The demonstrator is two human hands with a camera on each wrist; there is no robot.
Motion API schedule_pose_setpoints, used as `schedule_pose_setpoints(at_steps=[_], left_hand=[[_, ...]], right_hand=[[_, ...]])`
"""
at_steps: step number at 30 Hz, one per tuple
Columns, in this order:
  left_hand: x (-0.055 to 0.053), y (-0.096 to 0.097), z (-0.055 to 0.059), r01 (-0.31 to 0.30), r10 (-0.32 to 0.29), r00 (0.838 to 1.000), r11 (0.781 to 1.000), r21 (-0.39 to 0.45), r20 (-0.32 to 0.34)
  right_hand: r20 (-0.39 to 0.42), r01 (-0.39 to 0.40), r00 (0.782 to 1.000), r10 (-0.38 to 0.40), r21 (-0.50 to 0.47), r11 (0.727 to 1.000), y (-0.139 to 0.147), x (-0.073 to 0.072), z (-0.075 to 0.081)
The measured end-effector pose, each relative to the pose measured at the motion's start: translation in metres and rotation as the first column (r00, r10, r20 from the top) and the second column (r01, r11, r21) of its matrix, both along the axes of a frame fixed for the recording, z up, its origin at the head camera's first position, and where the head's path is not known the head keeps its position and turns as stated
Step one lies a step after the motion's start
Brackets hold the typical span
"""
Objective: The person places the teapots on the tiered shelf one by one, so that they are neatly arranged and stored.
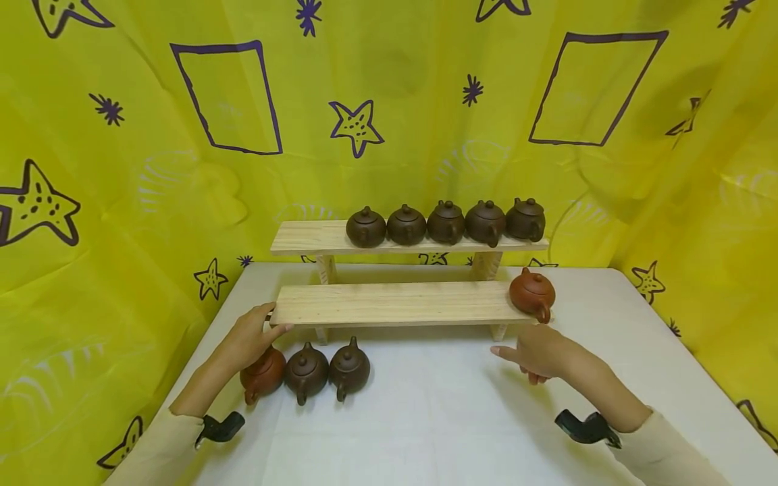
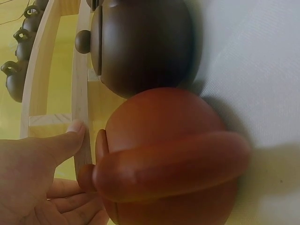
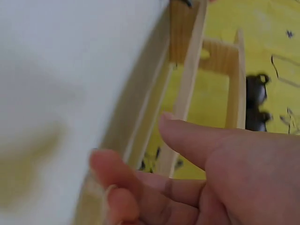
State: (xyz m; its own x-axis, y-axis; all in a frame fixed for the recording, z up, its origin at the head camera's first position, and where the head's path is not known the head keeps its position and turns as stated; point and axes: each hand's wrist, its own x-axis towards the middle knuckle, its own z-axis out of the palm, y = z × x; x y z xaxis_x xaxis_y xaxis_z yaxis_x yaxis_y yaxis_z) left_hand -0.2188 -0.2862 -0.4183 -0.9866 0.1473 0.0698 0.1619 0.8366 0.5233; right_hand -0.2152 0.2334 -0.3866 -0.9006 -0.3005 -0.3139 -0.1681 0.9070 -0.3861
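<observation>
As six shelved teapots (image 1: 446,227) apparently leave three pots (image 1: 306,372) to go, left hand (image 1: 246,339) grips shelf (image 1: 389,304), right hand (image 1: 542,349) loose, empty.

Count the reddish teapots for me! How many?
2. One reddish teapot sits at the right end of the lower shelf; the other stands on the table, partly hidden by the left hand. No others show.

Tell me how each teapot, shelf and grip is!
Five round dark brown clay teapots, upper board: lids on.
Two round dark brown clay teapots, table: lids on.
Round reddish clay teapot, lower board: lid on.
Round reddish clay teapot, table: lid on.
Pale wooden two-tier shelf: standing.
Left grip: holds shelf's left end.
Right grip: holds nothing.
</observation>
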Motion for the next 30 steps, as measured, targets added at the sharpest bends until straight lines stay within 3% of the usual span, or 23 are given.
schedule_pose_setpoints(at_steps=[4, 7, 12, 16, 18, 23, 30], left_hand=[[-0.001, 0.001, -0.001, 0.005, -0.005, 1.000, 1.000, 0.007, -0.015], [-0.001, 0.001, -0.001, 0.004, -0.004, 1.000, 1.000, 0.008, -0.023], [-0.001, 0.001, -0.002, 0.012, -0.012, 1.000, 1.000, 0.010, -0.028], [-0.001, 0.001, -0.002, 0.016, -0.015, 0.999, 1.000, 0.015, -0.033], [-0.001, 0.000, -0.002, 0.012, -0.011, 0.999, 1.000, 0.016, -0.032], [-0.001, 0.002, -0.004, 0.009, -0.008, 1.000, 1.000, 0.023, -0.026], [0.000, 0.002, -0.002, -0.004, 0.004, 1.000, 1.000, 0.014, -0.022]], right_hand=[[-0.098, -0.063, 0.993, 0.059, -0.037, 0.997, -0.041, 0.007, -0.012], [-0.181, -0.134, 0.976, 0.121, -0.060, 0.989, -0.074, 0.013, -0.024], [-0.246, -0.246, 0.944, 0.218, -0.088, 0.965, -0.133, 0.027, -0.041], [-0.267, -0.305, 0.921, 0.282, -0.046, 0.951, -0.177, 0.039, -0.047], [-0.273, -0.316, 0.913, 0.303, -0.007, 0.949, -0.196, 0.043, -0.048], [-0.255, -0.304, 0.918, 0.305, 0.045, 0.952, -0.228, 0.048, -0.053], [-0.302, -0.272, 0.912, 0.278, 0.061, 0.960, -0.237, 0.050, -0.055]])
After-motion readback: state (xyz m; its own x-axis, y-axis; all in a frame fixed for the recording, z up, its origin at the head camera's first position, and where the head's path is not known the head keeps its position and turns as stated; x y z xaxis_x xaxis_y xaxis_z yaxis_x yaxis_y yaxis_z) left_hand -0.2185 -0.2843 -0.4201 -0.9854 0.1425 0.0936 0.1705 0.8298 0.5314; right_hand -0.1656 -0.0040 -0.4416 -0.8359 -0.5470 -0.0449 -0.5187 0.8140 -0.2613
